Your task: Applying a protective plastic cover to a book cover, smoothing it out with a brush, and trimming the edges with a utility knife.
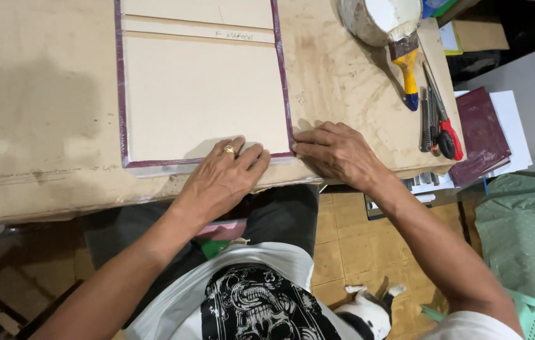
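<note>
Both hands pressed flat, fingers spread — left hand (226, 173) on the maroon-edged board (201, 94) at six o'clock, right hand (337, 151) at its corner — pinching nothing.

Even overhead light on the table (41, 94); soft shadows beneath the hands; dim floor below it; sharp focus; slight edge bowing.

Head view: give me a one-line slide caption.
Left hand and right hand press the maroon-edged board cover flat on the worktable, beside a glue brush.
</note>
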